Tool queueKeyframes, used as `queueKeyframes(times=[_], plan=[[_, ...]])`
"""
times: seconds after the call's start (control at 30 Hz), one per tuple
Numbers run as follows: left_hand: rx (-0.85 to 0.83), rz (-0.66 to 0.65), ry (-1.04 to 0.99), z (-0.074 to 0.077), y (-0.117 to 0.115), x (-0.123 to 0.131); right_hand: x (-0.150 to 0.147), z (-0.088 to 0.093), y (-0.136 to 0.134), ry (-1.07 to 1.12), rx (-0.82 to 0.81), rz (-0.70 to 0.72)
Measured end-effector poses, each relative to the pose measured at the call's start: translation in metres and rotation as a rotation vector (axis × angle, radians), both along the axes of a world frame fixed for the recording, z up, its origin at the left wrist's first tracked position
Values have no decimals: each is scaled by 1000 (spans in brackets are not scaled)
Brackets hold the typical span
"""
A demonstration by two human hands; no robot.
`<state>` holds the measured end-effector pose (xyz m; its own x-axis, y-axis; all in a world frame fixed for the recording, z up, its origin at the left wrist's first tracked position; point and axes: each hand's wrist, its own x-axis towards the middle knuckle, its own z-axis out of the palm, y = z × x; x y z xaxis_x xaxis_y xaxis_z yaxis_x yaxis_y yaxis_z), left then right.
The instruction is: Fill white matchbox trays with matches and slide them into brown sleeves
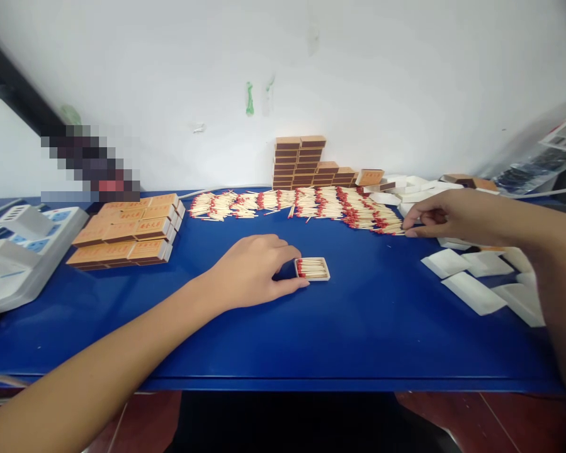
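Note:
Near the middle of the blue table (367, 340) lies a small open matchbox tray (313, 269), filled with red-headed matches. My left hand (259, 270) grips its left end between thumb and fingers. At the right end of a long row of loose matches (330, 204), my right hand (436, 214) has thumb and forefinger closed around match ends. How many matches are in that pinch is hidden. White tray pieces (474, 292) lie beside and below my right hand, with more behind it (415, 185).
Stacked matchboxes (298, 165) stand against the wall at the back. More boxes (131, 229) are piled at left, next to a white power strip (32, 251) with plugs. A clear plastic bag (531, 165) sits at the far right. The table's front edge (283, 384) runs below my arms.

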<state>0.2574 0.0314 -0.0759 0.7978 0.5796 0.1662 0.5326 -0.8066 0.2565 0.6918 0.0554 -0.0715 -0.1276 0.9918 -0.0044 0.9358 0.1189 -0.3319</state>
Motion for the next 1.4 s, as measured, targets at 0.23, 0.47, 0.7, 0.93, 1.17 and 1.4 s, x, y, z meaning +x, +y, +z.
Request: queueKeyframes(times=[0.23,0.47,0.7,0.93,1.17,1.4], plan=[[-4,-1,2,0,0,-1,-5,2,1,-91,-201,-26],[11,-1,9,0,0,0,-14,6,-2,-96,-183,24],[16,-4,1,0,0,0,-20,9,-5,-121,-226,109],[5,-8,-17,0,-1,0,-71,16,-22,6,-203,222],[14,10,-49,-2,-2,3,-148,9,-44,257,42,446],[25,9,-50,-4,-1,5,-171,1,-54,254,96,500]])
